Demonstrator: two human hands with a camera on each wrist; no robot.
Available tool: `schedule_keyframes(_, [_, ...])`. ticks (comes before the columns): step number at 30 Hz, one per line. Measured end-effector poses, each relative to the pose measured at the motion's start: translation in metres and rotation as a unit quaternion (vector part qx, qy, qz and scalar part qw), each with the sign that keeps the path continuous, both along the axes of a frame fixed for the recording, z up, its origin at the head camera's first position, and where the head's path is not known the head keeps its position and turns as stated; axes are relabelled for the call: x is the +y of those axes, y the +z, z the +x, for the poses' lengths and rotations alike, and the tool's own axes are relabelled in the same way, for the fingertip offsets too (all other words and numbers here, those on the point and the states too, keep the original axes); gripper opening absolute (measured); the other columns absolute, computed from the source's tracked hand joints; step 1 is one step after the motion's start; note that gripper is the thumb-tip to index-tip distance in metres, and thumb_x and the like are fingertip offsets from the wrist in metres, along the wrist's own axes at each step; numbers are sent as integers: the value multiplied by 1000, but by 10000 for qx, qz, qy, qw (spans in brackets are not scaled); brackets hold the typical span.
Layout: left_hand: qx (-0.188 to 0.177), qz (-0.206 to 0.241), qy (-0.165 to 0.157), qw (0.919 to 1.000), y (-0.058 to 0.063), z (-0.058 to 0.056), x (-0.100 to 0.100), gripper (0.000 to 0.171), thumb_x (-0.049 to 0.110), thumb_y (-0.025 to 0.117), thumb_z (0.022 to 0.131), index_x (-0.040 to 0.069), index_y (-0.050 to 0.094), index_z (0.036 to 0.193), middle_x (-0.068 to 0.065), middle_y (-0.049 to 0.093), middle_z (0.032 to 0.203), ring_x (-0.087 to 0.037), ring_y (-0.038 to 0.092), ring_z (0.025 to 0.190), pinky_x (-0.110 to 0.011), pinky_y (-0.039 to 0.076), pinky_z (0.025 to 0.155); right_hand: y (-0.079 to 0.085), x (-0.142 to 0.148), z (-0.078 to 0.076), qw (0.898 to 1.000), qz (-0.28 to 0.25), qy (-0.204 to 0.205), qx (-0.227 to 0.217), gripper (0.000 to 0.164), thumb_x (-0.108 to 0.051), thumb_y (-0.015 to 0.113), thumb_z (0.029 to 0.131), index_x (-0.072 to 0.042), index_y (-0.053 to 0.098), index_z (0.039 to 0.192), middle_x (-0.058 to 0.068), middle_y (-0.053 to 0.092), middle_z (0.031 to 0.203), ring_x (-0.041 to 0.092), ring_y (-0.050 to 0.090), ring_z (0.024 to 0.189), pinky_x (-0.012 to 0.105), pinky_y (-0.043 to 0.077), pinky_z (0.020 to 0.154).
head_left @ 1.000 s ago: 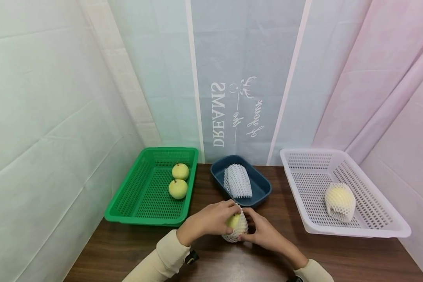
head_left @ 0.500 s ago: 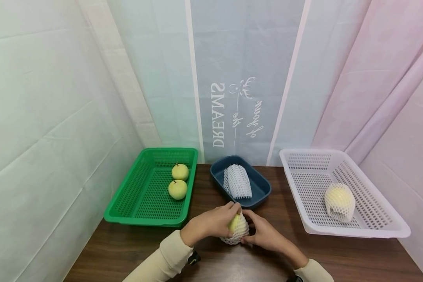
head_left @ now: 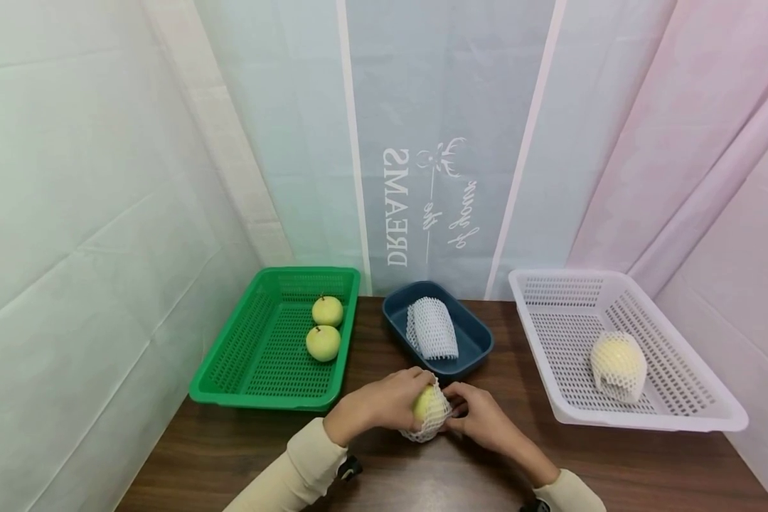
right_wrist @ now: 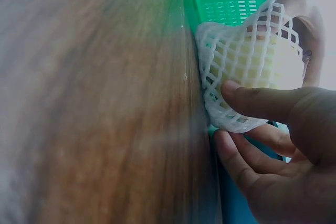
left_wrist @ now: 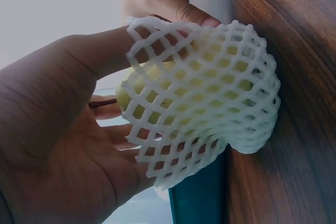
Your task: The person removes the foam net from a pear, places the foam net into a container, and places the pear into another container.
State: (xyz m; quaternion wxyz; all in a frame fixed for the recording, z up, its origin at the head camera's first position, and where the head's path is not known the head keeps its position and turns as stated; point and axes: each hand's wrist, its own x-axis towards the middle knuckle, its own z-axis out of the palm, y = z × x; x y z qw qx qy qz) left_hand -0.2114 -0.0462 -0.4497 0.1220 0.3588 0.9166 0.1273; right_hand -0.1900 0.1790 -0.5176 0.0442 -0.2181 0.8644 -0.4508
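Note:
A round yellow-green pear sits partly inside a white foam net at the front middle of the table. My left hand grips the pear from the left, its thumb reaching under the net's open edge. The pear's brown stem pokes out toward the left palm in the left wrist view. On the other side, my right hand pinches the net, with its thumb on the mesh and its fingers below. The net's wide edge flares loosely around the stem end.
A green basket at the left holds two bare pears. Behind the hands, folded foam nets lie in a dark blue tray. The white basket at the right contains a netted pear.
My right fingers have shifted on the net and sit slightly closer together. The left hand keeps its grip on the pear, which has tilted a little. The baskets and tray stay put.

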Motion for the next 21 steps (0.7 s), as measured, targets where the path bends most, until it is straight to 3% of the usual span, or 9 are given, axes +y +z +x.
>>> schedule_keyframes(6, [59,161,35,9998,2,-1,-5,69,25,92,81,14,59,141,-3,63,132,-9,62,101,-21,55,84,2,-1,0,9997,-23,-216,77,26,-5,86,86,-6,74,109,4,75,100,8,70,85,27,61,74])
schedule_keyframes(11, [91,208,135,9997,3,-2,-9,68,28,91,82,15,59,141,-3,64,133,-9,62,100,-21,54,83,3,-2,0,9988,-51,-475,68,14,-6,84,87,-10,73,95,1,76,91,2,68,80,22,59,70])
schedule_keyframes(21, [50,362,188,9992,5,-2,-13,66,26,90,81,14,60,139,-3,64,131,-8,60,94,-20,53,79,2,-2,-1,9990,-173,-277,308,14,-3,83,89,-11,72,93,2,78,93,3,71,82,23,60,70])
